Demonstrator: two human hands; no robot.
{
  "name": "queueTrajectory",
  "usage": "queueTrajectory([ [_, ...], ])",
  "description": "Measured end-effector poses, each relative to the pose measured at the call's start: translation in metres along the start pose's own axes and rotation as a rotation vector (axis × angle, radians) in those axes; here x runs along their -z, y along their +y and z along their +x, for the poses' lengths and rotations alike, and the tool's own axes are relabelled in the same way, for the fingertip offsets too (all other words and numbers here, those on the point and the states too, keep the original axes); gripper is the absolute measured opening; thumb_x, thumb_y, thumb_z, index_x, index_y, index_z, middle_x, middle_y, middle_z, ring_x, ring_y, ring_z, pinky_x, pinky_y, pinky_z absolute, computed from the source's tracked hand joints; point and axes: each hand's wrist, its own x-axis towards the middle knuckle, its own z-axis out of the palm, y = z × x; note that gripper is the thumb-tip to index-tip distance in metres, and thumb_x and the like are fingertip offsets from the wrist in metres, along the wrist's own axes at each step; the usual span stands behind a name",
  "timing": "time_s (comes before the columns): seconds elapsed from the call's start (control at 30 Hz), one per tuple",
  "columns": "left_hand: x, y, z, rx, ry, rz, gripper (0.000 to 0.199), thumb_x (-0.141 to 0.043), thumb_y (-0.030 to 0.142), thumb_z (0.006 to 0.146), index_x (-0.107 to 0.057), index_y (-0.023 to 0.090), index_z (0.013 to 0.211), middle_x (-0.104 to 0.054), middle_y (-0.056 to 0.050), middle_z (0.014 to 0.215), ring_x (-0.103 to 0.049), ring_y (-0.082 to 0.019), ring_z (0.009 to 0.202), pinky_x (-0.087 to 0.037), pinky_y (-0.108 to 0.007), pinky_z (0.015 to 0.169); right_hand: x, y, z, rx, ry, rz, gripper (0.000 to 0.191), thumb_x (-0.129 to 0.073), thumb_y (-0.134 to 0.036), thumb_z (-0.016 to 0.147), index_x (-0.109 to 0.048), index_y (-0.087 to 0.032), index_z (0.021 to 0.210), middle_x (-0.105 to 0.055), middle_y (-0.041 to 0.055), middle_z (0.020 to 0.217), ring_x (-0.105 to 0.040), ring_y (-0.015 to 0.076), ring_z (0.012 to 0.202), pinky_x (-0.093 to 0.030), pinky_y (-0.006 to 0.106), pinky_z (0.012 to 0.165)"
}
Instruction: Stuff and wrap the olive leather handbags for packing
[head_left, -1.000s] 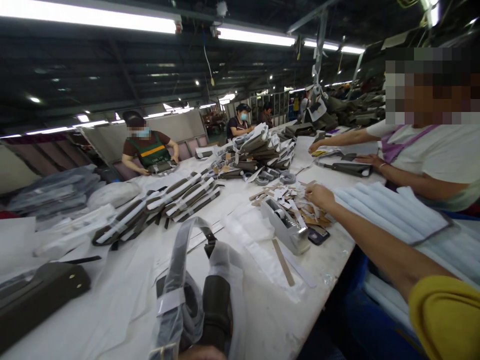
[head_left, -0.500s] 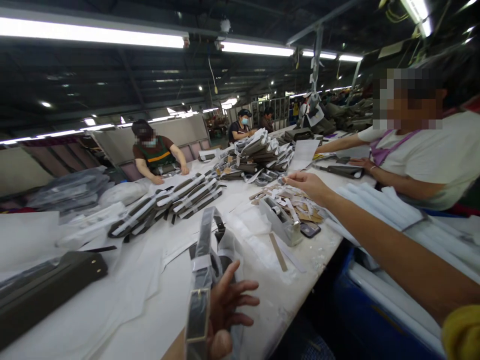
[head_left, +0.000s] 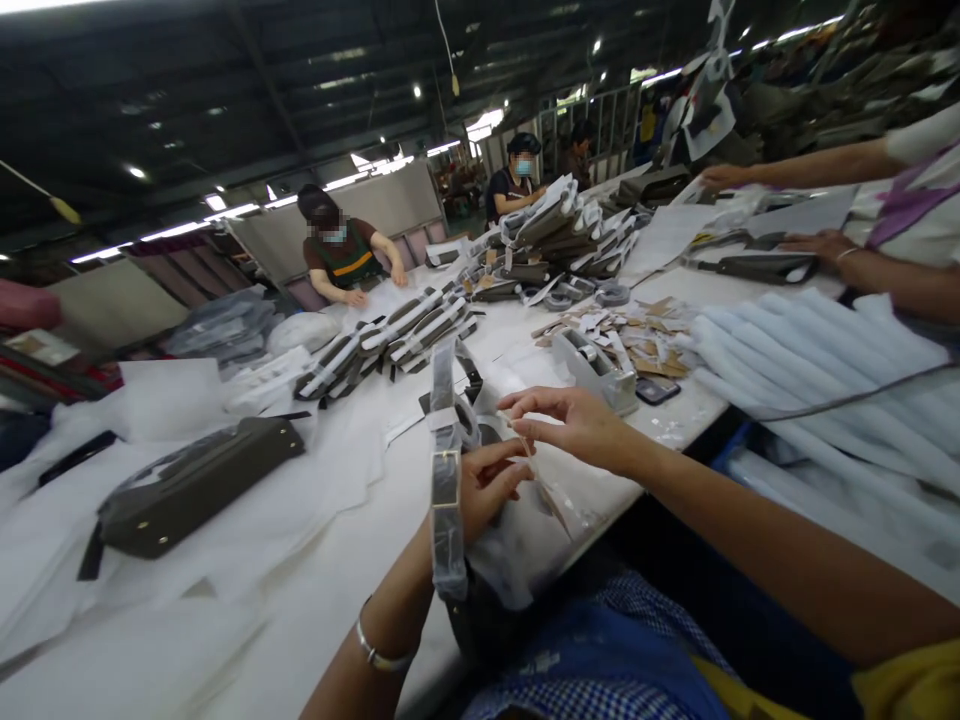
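A dark bag stands at the table's front edge, its strap [head_left: 444, 470] wrapped in clear film and fitted with a gold-rimmed buckle. My left hand [head_left: 484, 488] reaches through the strap loop, fingers bent together at the bag's far side. Just above it, my right hand [head_left: 566, 425] pinches with thumb and forefinger; the small thing there is too fine to name. A thin brownish strip [head_left: 553, 502] runs down beside the left fingertips, and I cannot tell which hand, if either, holds it. Clear film hides part of the bag.
A grey tape dispenser [head_left: 592, 370] and a phone [head_left: 657, 390] lie beyond my right hand, near cardboard scraps [head_left: 652, 330]. Another dark bag [head_left: 202, 485] lies left on white sheets. Wrapped straps [head_left: 390, 340] are piled behind. Co-workers sit around; foam rolls [head_left: 817, 350] are at right.
My right hand has come back from the scraps to the bag beside my left hand. My left fingers, spread before, are now bent together. The view has turned right and down.
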Motion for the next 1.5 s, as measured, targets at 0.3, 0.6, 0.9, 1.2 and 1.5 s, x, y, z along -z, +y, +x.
queueTrajectory([
  [0.3,0.004,0.001,-0.005,0.006,0.059,0.114,0.028,-0.073,0.042,0.081,-0.077,0.017,0.092,-0.074,-0.007,0.085,-0.063,-0.015,0.064,-0.054,-0.026,0.060,-0.023,0.016,-0.012,-0.032,0.108,0.309,0.027,-0.075,-0.045,0.079,-0.073,-0.018,0.082,-0.073,0.0078,0.109,-0.065,0.0243,0.111,-0.047,0.041,0.104],
  [0.6,-0.001,-0.010,0.001,0.049,0.176,-0.071,0.034,-0.078,0.046,0.076,-0.071,0.015,0.088,-0.071,-0.006,0.079,-0.069,-0.018,0.073,-0.059,-0.030,0.069,-0.031,0.046,-0.050,-0.012,0.144,0.103,0.048,-0.070,-0.046,0.084,-0.059,-0.024,0.125,-0.064,0.0086,0.126,-0.060,0.0246,0.120,-0.048,0.046,0.107],
  [0.9,0.001,-0.014,0.000,0.102,0.284,-0.108,0.034,-0.081,0.044,0.072,-0.069,0.016,0.086,-0.071,-0.006,0.081,-0.069,-0.020,0.077,-0.061,-0.032,0.070,-0.064,0.071,-0.086,0.008,0.246,-0.167,0.041,-0.069,-0.033,0.086,-0.061,-0.029,0.126,-0.066,0.0053,0.127,-0.061,0.0255,0.119,-0.049,0.045,0.105],
  [1.2,-0.001,-0.010,0.000,0.123,0.332,-0.132,0.035,-0.081,0.046,0.072,-0.068,0.015,0.082,-0.070,-0.004,0.078,-0.068,-0.017,0.073,-0.059,-0.028,0.068,-0.048,0.073,-0.084,0.031,0.424,-0.162,0.014,-0.066,-0.036,0.089,-0.077,-0.030,0.095,-0.077,0.0001,0.098,-0.072,0.0248,0.094,-0.058,0.041,0.090],
  [1.5,-0.002,-0.007,-0.001,0.039,0.227,-0.162,0.033,-0.077,0.046,0.079,-0.064,0.016,0.081,-0.068,-0.002,0.079,-0.067,-0.014,0.075,-0.056,-0.028,0.077,-0.037,0.057,-0.088,-0.145,0.480,-0.009,0.017,-0.073,-0.041,0.082,-0.076,-0.026,0.088,-0.076,0.0023,0.098,-0.071,0.0243,0.096,-0.053,0.039,0.096],
])
